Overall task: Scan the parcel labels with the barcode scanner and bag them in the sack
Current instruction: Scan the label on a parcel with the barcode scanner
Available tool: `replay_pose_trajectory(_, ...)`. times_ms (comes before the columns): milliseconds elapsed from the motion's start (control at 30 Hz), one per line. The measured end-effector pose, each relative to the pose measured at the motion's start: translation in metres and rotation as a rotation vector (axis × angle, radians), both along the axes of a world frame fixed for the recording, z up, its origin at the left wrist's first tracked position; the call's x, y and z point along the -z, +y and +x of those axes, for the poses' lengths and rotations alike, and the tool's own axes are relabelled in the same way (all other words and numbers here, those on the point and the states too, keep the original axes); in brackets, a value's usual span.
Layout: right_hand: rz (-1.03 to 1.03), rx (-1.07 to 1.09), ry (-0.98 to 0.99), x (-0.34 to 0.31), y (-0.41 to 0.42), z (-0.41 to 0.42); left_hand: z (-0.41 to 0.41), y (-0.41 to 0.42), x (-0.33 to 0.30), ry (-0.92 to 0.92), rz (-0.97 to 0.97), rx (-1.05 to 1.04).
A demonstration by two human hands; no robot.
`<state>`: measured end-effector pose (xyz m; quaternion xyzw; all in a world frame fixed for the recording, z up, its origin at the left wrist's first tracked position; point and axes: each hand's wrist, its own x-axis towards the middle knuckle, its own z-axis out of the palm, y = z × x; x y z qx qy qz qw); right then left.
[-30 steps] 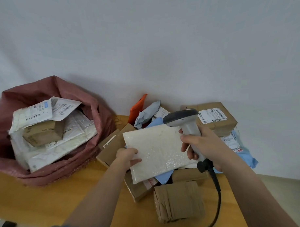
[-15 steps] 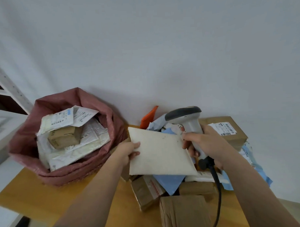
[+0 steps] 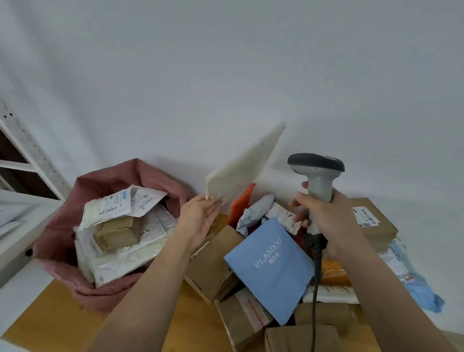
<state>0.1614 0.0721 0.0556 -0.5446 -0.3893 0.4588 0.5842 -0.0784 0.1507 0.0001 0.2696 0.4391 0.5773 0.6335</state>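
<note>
head view. the left hand [image 3: 201,219] pinches the lower corner of a white padded mailer [image 3: 241,173] between thumb and fingers, holding it tilted up in the air above the gap between the sack and the parcel pile; only its plain side faces the camera, and no label can be seen on it. the right hand [image 3: 324,214] is wrapped round the grip of a grey corded barcode scanner [image 3: 316,173], whose dark head stands upright just beside the mailer's right edge and apart from it. the pink woven sack [image 3: 62,239] sits open at the left of the wooden table [image 3: 54,324], holding several white labelled mailers and a small brown box [image 3: 117,232]. to the right lies the unsorted pile: a blue plandoo bag [image 3: 271,266] on top, brown cardboard boxes around and below it, an orange packet [image 3: 239,204] behind, and a labelled carton [image 3: 372,223] at the far right. a white metal shelf [image 3: 17,157] stands at the left edge.

step in hand, as judged: this mailer is between scan and bagging; whether its label has been read cannot be told. if it has, the next move calls for swinging the mailer leftward over the sack mouth and letting go so it lands flat on the parcels there; if not, the label side must first be turned to the scanner head.
</note>
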Motion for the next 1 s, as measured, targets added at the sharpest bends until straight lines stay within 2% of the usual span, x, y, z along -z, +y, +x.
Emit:
replay_pose_trajectory(100, -0.014, 0.016, 0.033, 0.005, 0.000, -0.004, -0.001, 0.001, 0.003, -0.043, -0.014, -0.069)
replay_pose_trajectory(167, -0.025, 0.014, 0.043, 0.008, 0.000, -0.008, -0.003, 0.000, 0.006, 0.022, -0.044, -0.104)
replay_pose_trajectory(300, -0.046, -0.009, 0.054, 0.010, 0.000, -0.020, -0.013, -0.004, 0.031, 0.567, -0.086, -0.133)
replay_pose_trajectory(400, -0.054, -0.049, 0.048, 0.009, 0.000, -0.030, -0.020, -0.008, 0.044, 0.684, -0.017, -0.194)
replay_pose_trajectory(500, -0.063, -0.084, 0.024, 0.010, 0.001, -0.038, -0.023, -0.006, 0.049, 0.679, -0.058, -0.265)
replay_pose_trajectory(600, -0.081, -0.100, -0.003, 0.013, 0.002, -0.044, -0.027, -0.002, 0.056, 0.449, -0.250, -0.297)
replay_pose_trajectory(667, -0.098, -0.111, -0.035, 0.014, 0.002, -0.047, -0.031, -0.003, 0.058, 0.341, -0.353, -0.242)
replay_pose_trajectory(767, -0.138, -0.148, -0.091, 0.015, 0.002, -0.048, -0.034, -0.007, 0.064, 0.330, -0.313, -0.171)
replay_pose_trajectory(1000, -0.194, -0.330, -0.347, 0.005, -0.003, -0.043, -0.056, -0.004, 0.050, 0.367, -0.187, -0.265)
